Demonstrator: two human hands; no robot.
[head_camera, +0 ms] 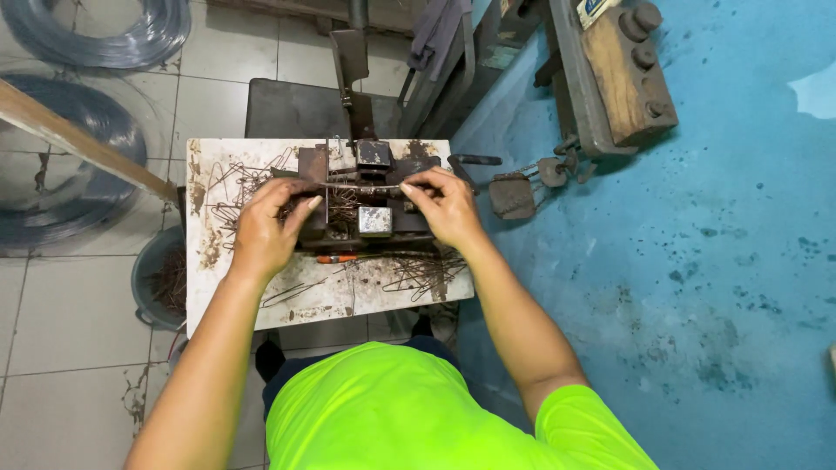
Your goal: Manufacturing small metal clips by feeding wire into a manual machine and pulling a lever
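Right at the fingertips, both hands are pinching a thin bent wire [366, 186] that's lying across the top of the rusty jig [364, 209]. The left hand [266, 228] is closing thumb and fingers on the wire's left end, with the thumb sticking out toward the jig. The right hand [448, 204] is curling its fingers over the right end, closed tight on it. So neither hand is open, both are gripping the same piece.

My take on doing this bit well: both ends should be staying level so the wire is sitting square against the two metal blocks [374, 221] in the middle, and the pull should be even on both sides or the bend is probably going to come out lopsided. I'd also be keeping fingertips clear of the spots where the blocks meet the wire.

Moving outward, the jig is sitting in the middle of a stained white surface [209, 296] that's carrying loose bent wires [422, 271] all over, plus an orange-handled tool [335, 258] just in front of the jig. A bucket [157, 278] of scrap is standing on the floor to the left, and coils of wire [104, 39] are lying further off.
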